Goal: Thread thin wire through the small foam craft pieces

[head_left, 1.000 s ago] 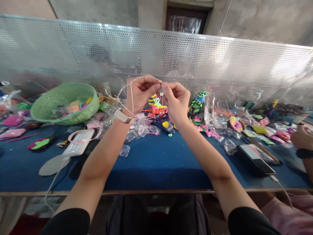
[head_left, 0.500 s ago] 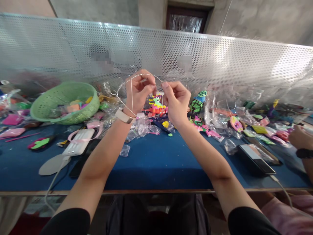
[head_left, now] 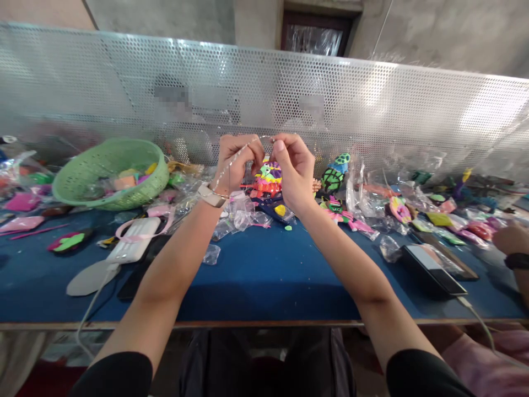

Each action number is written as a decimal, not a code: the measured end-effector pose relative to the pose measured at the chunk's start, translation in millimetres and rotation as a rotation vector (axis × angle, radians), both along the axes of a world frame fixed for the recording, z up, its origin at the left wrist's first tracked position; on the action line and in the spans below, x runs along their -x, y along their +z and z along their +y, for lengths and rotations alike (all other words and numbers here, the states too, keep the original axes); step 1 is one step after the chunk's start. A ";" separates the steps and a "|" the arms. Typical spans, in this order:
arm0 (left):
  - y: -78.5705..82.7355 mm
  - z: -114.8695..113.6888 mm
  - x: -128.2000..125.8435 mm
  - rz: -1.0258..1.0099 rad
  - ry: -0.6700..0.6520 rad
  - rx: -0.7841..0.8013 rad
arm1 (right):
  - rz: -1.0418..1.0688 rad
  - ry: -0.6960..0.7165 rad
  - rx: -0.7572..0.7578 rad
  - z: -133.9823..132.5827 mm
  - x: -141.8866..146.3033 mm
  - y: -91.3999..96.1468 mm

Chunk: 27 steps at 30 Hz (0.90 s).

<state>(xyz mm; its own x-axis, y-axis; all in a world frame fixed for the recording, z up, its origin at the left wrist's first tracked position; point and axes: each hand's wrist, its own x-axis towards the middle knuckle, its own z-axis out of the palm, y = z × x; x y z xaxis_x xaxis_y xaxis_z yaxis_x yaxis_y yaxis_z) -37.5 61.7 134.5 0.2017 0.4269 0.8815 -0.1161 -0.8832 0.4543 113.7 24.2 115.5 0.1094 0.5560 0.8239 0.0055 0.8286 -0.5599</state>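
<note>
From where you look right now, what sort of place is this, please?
Probably a craft workshop: a long blue table strewn with plastic wrappings, brightly coloured small figures, and a green basket holding more coloured pieces.

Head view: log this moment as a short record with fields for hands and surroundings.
Right hand: appears to pinch a silvery cord
Left hand: curled, cord crossing it, grip unclear
Tabletop: blue
Left side: green basket holding coloured pieces
Right side: another person's hand
Behind: perforated metal panel
</note>
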 end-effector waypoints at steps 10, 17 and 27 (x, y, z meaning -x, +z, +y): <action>7.8 4.4 -2.5 0.286 -0.204 0.267 | 0.019 -0.051 -0.107 24.3 -15.1 -0.7; 4.3 -0.5 -6.0 0.505 -0.384 0.376 | -0.008 -0.133 -0.177 44.6 -27.6 -3.9; -1.6 32.4 2.5 -0.043 0.071 0.049 | 0.039 0.106 0.062 41.4 -36.4 1.9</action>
